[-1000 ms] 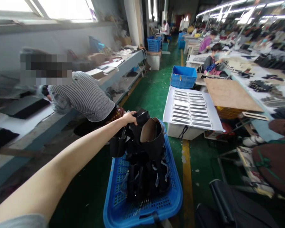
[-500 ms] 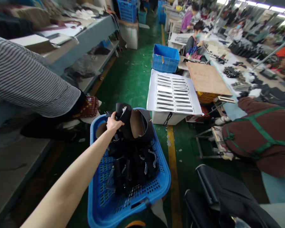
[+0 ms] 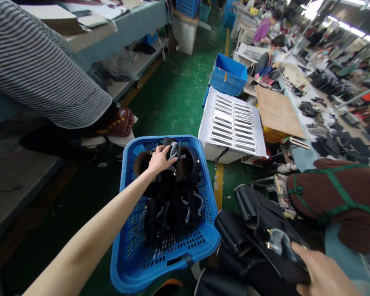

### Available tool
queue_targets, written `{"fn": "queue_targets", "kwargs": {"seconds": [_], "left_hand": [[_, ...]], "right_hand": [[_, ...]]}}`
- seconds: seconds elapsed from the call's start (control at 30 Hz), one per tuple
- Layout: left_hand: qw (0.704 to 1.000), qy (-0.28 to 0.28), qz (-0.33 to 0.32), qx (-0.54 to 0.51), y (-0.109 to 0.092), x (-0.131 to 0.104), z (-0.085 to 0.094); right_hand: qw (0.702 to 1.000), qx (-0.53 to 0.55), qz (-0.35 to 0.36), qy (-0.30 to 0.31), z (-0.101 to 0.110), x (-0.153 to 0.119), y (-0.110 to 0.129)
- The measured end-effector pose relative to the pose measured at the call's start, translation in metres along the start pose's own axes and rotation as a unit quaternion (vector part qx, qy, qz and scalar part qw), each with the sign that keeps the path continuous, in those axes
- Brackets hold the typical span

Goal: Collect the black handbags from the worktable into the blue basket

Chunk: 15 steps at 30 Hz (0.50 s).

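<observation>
Closest, at the lower right, the right hand (image 3: 325, 271) grips a stack of black pieces (image 3: 255, 236), thumb on top and a finger beneath, beside a metal-ended strap wrapped in clear plastic (image 3: 279, 241). Just left of that stack stands a blue basket (image 3: 211, 205) with perforated walls, set on the green floor (image 3: 175, 94). Black goods (image 3: 156, 222) with small metal fittings and plastic-wrapped straps fill its middle. At the basket's far end, the left hand (image 3: 162, 159) lies on a black item (image 3: 181, 168), fingers somewhat spread near another wrapped strap; whether it is gripping cannot be told. To the left, a person in a striped shirt (image 3: 49, 70) sits on a seat with a red-brown cover (image 3: 121, 122); to the right is a person in brown with green straps (image 3: 339, 189). Beyond the basket, a white sheet (image 3: 206, 129) bearing two columns of dark-centred rectangular frames rests on a pale box (image 3: 216, 153), with a brown board (image 3: 280, 113) beside it and a blue crate (image 3: 226, 84) behind. Farther off, a person in a dark top (image 3: 262, 61) and another in purple (image 3: 261, 29) sit along a cluttered tabletop (image 3: 304, 154).
</observation>
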<state>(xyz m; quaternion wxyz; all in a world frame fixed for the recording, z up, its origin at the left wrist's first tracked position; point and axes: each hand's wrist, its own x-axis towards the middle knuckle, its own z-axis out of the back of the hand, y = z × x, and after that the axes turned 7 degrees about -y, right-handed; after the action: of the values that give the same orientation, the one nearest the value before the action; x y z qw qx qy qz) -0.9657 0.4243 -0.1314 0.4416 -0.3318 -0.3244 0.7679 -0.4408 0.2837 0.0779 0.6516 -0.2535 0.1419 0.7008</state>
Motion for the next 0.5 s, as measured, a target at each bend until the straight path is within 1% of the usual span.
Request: {"fn": "queue_targets", "kwargs": {"seconds": [0.07, 0.1, 0.13, 0.17, 0.2, 0.23, 0.27, 0.3, 0.33, 0.37, 0.4, 0.43, 0.5], "left_hand": [[0.996, 0.048, -0.048, -0.065, 0.003, -0.052, 0.012], [0.99, 0.073, -0.065, -0.1, 0.007, -0.084, 0.016], [0.983, 0.097, -0.077, -0.132, 0.011, -0.118, 0.02], [0.978, 0.108, -0.084, -0.159, 0.017, -0.154, 0.022], [0.973, 0.11, -0.088, -0.182, 0.023, -0.189, 0.025], [0.971, 0.098, -0.088, -0.199, 0.03, -0.222, 0.028], [0.97, 0.085, -0.085, -0.209, 0.037, -0.251, 0.031], [0.972, 0.066, -0.08, -0.21, 0.044, -0.276, 0.034], [0.979, 0.041, -0.074, -0.186, 0.051, -0.295, 0.037], [0.987, 0.011, -0.066, -0.149, 0.058, -0.307, 0.041], [0.992, -0.019, -0.057, -0.113, 0.067, -0.313, 0.044], [0.994, -0.048, -0.05, -0.083, 0.076, -0.313, 0.048], [0.993, -0.093, -0.04, -0.062, 0.099, -0.299, 0.054]], "right_hand": [[0.999, 0.001, 0.033, -0.005, 0.026, 0.015, 0.048], [0.998, 0.002, 0.05, -0.027, 0.036, 0.022, 0.072], [0.997, 0.009, 0.068, -0.033, 0.044, 0.03, 0.096], [0.996, 0.015, 0.081, -0.038, 0.051, 0.036, 0.118], [0.995, 0.023, 0.089, -0.041, 0.055, 0.043, 0.139], [0.994, 0.03, 0.094, -0.042, 0.057, 0.048, 0.158], [0.994, 0.04, 0.097, -0.04, 0.058, 0.052, 0.176], [0.993, 0.052, 0.097, -0.037, 0.057, 0.055, 0.193], [0.993, 0.065, 0.096, -0.031, 0.055, 0.057, 0.21], [0.992, 0.08, 0.096, -0.022, 0.051, 0.059, 0.225], [0.991, 0.094, 0.095, -0.013, 0.046, 0.06, 0.241], [0.99, 0.108, 0.094, -0.002, 0.039, 0.061, 0.256], [0.985, 0.138, 0.095, 0.025, 0.019, 0.065, 0.286]]}}
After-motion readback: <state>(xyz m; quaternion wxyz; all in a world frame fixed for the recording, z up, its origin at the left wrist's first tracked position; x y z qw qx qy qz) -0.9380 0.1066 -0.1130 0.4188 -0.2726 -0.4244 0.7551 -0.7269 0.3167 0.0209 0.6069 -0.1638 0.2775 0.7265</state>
